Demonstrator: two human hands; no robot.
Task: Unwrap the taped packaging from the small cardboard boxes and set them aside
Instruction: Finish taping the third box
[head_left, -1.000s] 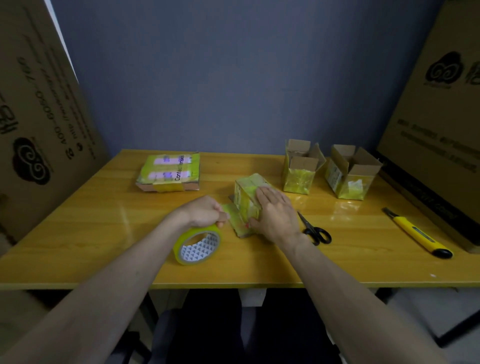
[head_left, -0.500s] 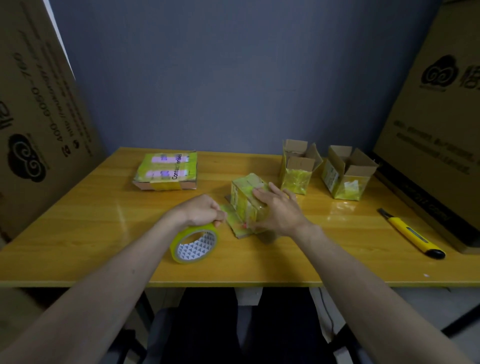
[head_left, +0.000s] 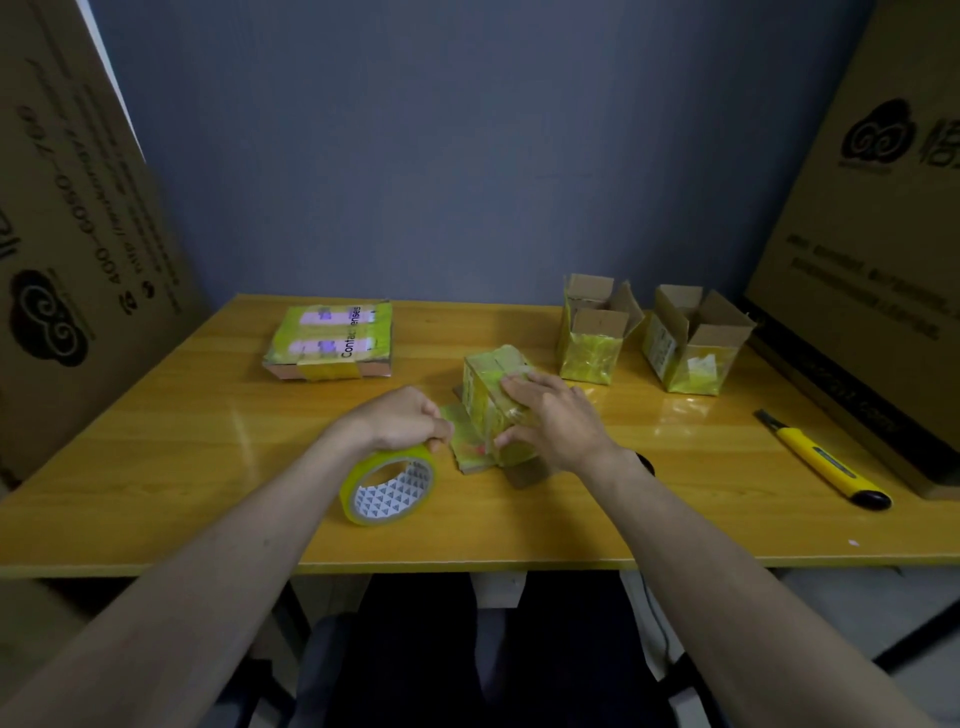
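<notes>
i see my right hand (head_left: 558, 423) covering much of the taped box (head_left: 493, 384) at mid worktop (head_left: 156, 441), fingers flat on its top, thumb at the side. the near flap is blurred. my left hand (head_left: 397, 421) curls round one tape roll (head_left: 388, 486). two opened boxes (head_left: 592, 332) stand behind, one flat parcel (head_left: 332, 338) far left, one knife (head_left: 826, 460) right.

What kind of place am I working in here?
Probably a packing or shipping bench: a wooden table flanked by large printed cartons, with a tape roll, a utility knife and small taped boxes.
</notes>
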